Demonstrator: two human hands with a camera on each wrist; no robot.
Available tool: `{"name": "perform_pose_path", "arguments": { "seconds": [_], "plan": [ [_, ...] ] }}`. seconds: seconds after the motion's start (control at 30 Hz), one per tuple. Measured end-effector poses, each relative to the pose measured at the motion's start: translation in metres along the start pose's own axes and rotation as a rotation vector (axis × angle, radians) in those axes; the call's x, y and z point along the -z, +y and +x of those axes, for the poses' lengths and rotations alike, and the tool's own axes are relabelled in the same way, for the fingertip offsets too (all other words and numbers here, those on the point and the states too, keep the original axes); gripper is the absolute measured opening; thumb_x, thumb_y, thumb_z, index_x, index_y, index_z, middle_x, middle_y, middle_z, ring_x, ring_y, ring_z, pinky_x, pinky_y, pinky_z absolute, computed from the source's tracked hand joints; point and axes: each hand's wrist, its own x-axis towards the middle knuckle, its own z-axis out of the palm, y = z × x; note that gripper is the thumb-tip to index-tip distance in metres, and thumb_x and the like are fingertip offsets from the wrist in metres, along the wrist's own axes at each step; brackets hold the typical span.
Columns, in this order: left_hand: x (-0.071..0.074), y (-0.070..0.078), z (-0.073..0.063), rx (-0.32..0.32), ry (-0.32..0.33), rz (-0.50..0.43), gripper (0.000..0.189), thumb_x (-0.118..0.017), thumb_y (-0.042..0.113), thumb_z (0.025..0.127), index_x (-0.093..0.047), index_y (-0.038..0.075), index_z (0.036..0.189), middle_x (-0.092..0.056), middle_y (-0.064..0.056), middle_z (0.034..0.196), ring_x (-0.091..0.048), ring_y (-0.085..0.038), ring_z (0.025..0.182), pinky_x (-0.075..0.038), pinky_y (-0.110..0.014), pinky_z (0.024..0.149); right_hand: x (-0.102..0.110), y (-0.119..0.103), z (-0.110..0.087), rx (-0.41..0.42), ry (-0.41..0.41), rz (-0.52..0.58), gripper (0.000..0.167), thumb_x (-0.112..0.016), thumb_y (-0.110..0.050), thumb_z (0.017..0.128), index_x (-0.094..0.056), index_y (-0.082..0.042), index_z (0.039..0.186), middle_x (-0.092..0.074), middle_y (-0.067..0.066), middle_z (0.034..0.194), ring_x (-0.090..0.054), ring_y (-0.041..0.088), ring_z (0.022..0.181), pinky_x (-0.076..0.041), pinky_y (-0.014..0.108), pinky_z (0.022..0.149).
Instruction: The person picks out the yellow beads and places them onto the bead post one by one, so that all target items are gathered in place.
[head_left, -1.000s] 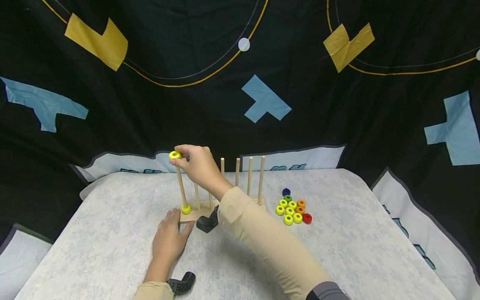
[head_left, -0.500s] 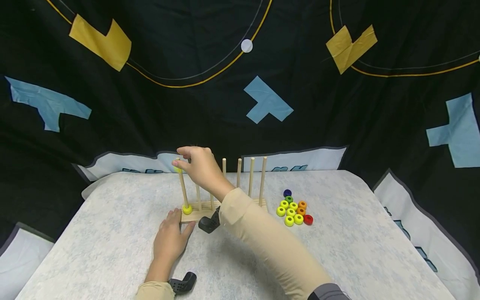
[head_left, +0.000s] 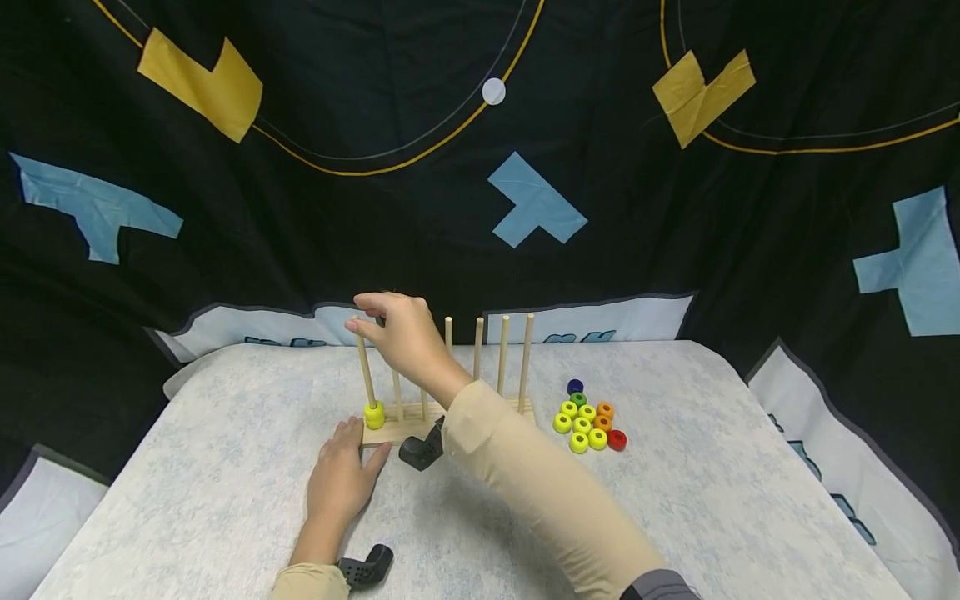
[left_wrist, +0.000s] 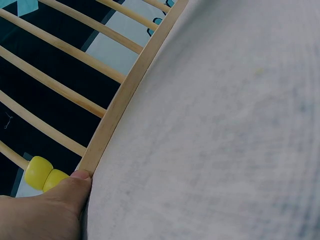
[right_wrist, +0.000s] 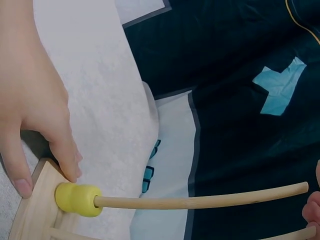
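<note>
A wooden peg rack (head_left: 397, 431) stands on the table, with several upright pegs along its base. Two yellow beads (right_wrist: 77, 199) are stacked at the bottom of its leftmost peg (right_wrist: 200, 202). My left hand (head_left: 339, 479) holds the rack's left end, thumb at the front edge and fingers at the side, as the right wrist view shows. At the top of that same peg, my right hand (head_left: 405, 333) hovers with thumb and fingers apart and no bead between them. It hides parts of the neighbouring pegs in the head view.
To the right of the rack lies a cluster of loose beads: several yellow beads (head_left: 581, 426), orange beads (head_left: 604, 410), a red bead (head_left: 617, 440), a green bead (head_left: 578, 400) and a dark blue bead (head_left: 575, 387). Behind the table (head_left: 712, 483) hangs a black patterned cloth (head_left: 420, 233).
My right hand let go of a yellow bead at the peg's top. The bead slid down and now sits on the other yellow bead. My left hand has stayed at the rack's end.
</note>
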Motion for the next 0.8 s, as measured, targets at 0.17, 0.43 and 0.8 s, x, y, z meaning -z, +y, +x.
{"name": "perform_pose_path", "arguments": {
  "seconds": [0.17,0.43,0.8],
  "plan": [
    [0.001,-0.001,0.0,-0.001,-0.012,0.001,0.072,-0.059,0.04,0.098,-0.037,-0.006,0.149,-0.037,-0.028,0.155,-0.029,-0.044,0.147,-0.025,-0.059,0.121,0.004,-0.001,-0.006,0.053,0.04,0.004,0.039,-0.071,-0.026,0.092,-0.067,-0.012,0.128,-0.069,0.001,0.129,-0.067,0.01,0.115,-0.053,0.013,0.095],
    [-0.001,-0.001,0.0,0.003,0.006,0.0,0.073,-0.061,0.04,0.097,-0.037,-0.006,0.149,-0.037,-0.027,0.154,-0.029,-0.044,0.147,-0.025,-0.059,0.121,0.012,0.002,-0.018,0.13,0.127,0.053,0.038,-0.075,-0.023,0.089,-0.069,-0.009,0.125,-0.072,0.003,0.123,-0.069,0.009,0.109,-0.053,0.013,0.095],
    [-0.002,0.0,0.001,0.012,-0.009,0.003,0.074,-0.062,0.039,0.097,-0.036,-0.006,0.15,-0.036,-0.027,0.155,-0.027,-0.043,0.148,-0.021,-0.057,0.123,0.019,0.011,-0.05,0.129,0.124,0.126,0.04,-0.077,-0.02,0.087,-0.069,-0.007,0.125,-0.072,0.004,0.123,-0.069,0.012,0.111,-0.053,0.019,0.1]
  ]
}}
